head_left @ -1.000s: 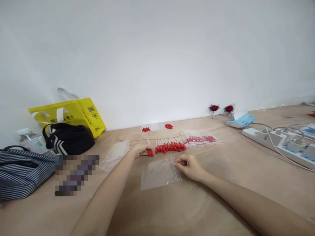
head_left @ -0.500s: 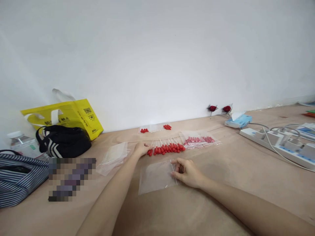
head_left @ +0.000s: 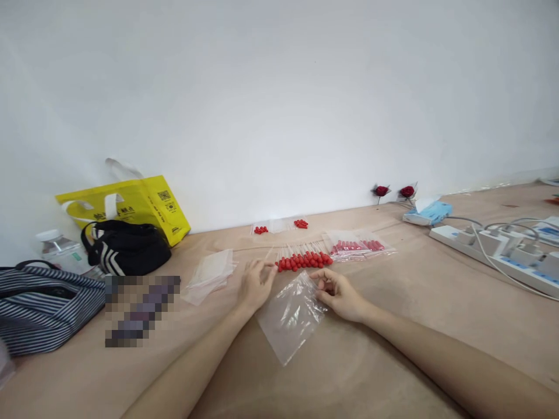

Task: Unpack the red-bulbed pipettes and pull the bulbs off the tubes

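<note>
A clear plastic zip bag (head_left: 290,323) lies tilted on the table, with one corner towards me. My right hand (head_left: 343,295) is closed on its right edge near the opening. My left hand (head_left: 257,285) is beside the bag's upper left edge, fingers pinched. A thin pale stick shows above that hand and a spot of red at its fingertips, so it seems to hold red-tipped sticks, mostly hidden. Just beyond both hands lies a row of thin sticks with red tips (head_left: 303,261), their pale stems pointing to the wall.
Filled clear bags (head_left: 358,245) lie right of the row. Another bag with red tips (head_left: 279,226) lies by the wall. Flat bags (head_left: 212,273) are stacked at left, near a black pouch (head_left: 131,250) and yellow bag (head_left: 170,203). A power strip (head_left: 493,250) stands right.
My left hand has drawn back towards the bag, and the leftmost red tips are gone from the row. The bag has turned, its corner now pointing towards me. My right hand still holds it.
</note>
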`<state>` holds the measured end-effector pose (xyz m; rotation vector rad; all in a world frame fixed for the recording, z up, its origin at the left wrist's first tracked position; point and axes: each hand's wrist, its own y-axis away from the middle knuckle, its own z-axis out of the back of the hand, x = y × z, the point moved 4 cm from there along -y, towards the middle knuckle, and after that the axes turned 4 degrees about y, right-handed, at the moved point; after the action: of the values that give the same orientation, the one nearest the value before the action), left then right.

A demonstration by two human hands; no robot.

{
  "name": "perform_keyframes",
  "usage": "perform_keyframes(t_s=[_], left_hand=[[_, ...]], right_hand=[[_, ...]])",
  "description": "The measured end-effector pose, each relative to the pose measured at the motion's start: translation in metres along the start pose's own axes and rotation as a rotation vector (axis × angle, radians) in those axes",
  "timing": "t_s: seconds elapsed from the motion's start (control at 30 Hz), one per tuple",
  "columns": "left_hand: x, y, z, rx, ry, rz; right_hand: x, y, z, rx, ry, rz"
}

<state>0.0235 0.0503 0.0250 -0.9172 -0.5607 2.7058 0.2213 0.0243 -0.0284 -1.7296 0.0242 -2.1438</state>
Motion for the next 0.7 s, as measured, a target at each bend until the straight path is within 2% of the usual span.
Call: perform_keyframes(t_s=[0.07, 0.1, 0.17, 0.23, 0.27, 0.33, 0.4, 0.5, 0.6, 0.7], left_hand=[[-0.017, 0.023, -0.004, 0.225, 0.091, -0.241], [-0.023, 0.034, -0.007, 0.358, 0.097, -0.313], [-0.028, 0.051, -0.012, 0.562, 0.059, -0.381], [-0.027, 0.058, -0.016, 0.648, 0.006, -0.365], [-0.026, 0.058, -0.017, 0.648, -0.002, -0.342], [-0.023, 0.054, -0.018, 0.586, 0.022, -0.292], [-0.02, 0.048, -0.016, 0.459, 0.072, -0.232], [-0.013, 0.039, -0.013, 0.31, 0.114, -0.06], [-0.008, 0.036, -0.014, 0.362, 0.104, 0.123], [-0.009, 0.037, -0.015, 0.454, 0.054, 0.169]], right_hand=[[0.0, 0.0, -0.002, -0.008, 0.06, 0.026], [0.002, 0.001, -0.003, -0.024, 0.118, 0.049], [0.011, 0.003, -0.001, -0.069, 0.274, 0.121], [0.025, 0.007, 0.0, -0.079, 0.467, 0.235], [0.032, 0.009, -0.002, -0.041, 0.57, 0.295], [0.041, 0.014, -0.007, 0.118, 0.746, 0.371], [0.041, 0.018, -0.012, 0.287, 0.855, 0.354], [0.035, 0.02, -0.017, 0.398, 0.91, 0.263], [0.029, 0.02, -0.019, 0.439, 0.921, 0.2], [0.031, 0.018, -0.018, 0.439, 0.922, 0.188]])
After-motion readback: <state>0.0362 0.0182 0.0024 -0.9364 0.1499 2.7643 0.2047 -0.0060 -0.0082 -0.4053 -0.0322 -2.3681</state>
